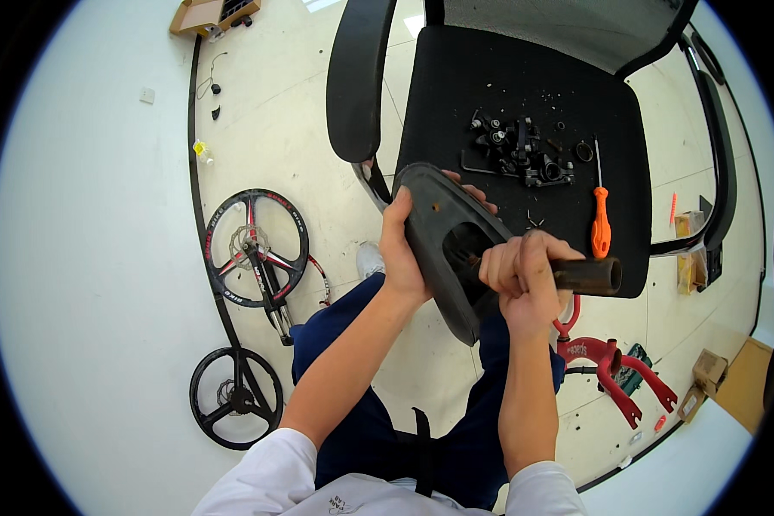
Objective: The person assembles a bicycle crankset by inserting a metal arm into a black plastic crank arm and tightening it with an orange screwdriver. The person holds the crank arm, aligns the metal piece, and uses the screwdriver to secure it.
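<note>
On the chair seat (pixel 456 77), a cluster of black metal parts (pixel 525 150) is gathered near the middle, with an L-shaped hex key (pixel 490 172) laid along its near side. A strip of fabric is left between the cluster and the left edge, and a deeper one toward the back edge. By the right edge, a black ring (pixel 584 152) and an orange-handled screwdriver (pixel 601 219) are placed, the handle being directed at the front edge. The left edge is flanked by a padded armrest (pixel 357 82).

The bicycle saddle (pixel 432 232) is held tilted at the front left corner, partly beyond the front edge; whether the seat is touched by it cannot be told. It is clasped by the left hand (pixel 407 258), opened to the saddle's width, with the thumb laid on the near flank and the fingers wrapped behind. A metal tube (pixel 589 276) is enclosed by the tightly curled fingers of the right hand (pixel 525 271). Its open end is pointed toward the front right corner, near the screwdriver handle; its other end is hidden around the saddle's hollow.
</note>
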Tool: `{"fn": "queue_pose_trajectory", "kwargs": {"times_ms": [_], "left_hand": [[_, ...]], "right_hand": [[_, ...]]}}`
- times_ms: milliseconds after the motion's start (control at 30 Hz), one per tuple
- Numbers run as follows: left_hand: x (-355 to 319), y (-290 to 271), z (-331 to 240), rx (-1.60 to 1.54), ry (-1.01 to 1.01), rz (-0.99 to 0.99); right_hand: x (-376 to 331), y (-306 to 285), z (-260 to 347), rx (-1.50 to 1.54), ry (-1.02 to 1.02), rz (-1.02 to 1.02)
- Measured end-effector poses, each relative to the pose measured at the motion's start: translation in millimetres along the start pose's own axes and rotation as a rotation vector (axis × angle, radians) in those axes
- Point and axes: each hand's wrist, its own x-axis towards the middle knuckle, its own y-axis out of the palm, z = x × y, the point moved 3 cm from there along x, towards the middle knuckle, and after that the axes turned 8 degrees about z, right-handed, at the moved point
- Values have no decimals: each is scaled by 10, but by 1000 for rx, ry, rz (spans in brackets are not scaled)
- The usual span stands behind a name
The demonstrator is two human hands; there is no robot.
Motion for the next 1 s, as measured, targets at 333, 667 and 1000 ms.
{"fn": "queue_pose_trajectory", "kwargs": {"times_ms": [333,667,1000], "left_hand": [[25,50,12,41,-92,183],[-20,-3,-116,642,-132,-99],[160,-105,-29,771,-177,-73]], "right_hand": [[-181,5,116,-276,-100,-21],[-113,106,262,-658,-15,399],[-36,-642,153,-104,149,-79]]}}
